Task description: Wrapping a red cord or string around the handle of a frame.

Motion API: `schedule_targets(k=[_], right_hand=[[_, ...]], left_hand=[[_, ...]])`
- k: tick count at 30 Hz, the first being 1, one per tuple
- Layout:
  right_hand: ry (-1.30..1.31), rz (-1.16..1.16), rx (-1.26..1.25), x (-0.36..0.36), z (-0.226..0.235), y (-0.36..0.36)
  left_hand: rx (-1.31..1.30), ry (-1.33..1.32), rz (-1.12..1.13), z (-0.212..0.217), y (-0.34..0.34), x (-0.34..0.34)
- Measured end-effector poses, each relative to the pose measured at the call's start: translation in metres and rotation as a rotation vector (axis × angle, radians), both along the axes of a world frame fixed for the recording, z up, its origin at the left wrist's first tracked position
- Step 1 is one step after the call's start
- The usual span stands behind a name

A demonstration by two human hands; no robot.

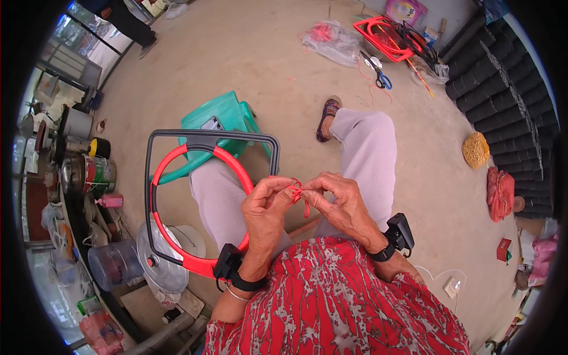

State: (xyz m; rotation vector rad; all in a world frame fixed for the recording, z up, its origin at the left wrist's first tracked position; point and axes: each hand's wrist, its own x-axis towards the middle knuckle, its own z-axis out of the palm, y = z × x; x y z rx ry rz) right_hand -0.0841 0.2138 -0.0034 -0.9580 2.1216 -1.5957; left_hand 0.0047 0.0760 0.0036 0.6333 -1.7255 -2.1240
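Over my lap, my left hand (264, 207) pinches a thin red cord (306, 208) between thumb and fingertips. My right hand (341, 202) grips the same cord from the other side, the fingertips of both hands almost meeting. Small loops of cord hang below the fingers; how it is knotted is too small to tell. Beside my left forearm leans a frame (202, 142) with a black squared handle and a red-and-black ring. Its ring passes behind my left wrist and partly over my left leg. Neither hand grips this frame.
A green plastic stool (228, 112) stands ahead. Scissors (383, 80), a plastic bag (337, 44) and more red frames (373, 26) lie at the far right. Dark stacked tiles (497, 106) line the right. Pots and a water jug (115, 264) stand left; a person (127, 23) stands far left.
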Motion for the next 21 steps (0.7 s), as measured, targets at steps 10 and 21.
schedule_targets(k=[10,21], right_hand=[[-0.626,0.004,-0.267,-0.004,-0.019,0.005],[-0.727,0.09,-0.311,-0.021,-0.02,-0.002]], left_hand=[[-0.274,-0.075,0.003,-0.014,-0.004,-0.006],[-0.144,-0.13,-0.255,-0.004,-0.023,-0.009]])
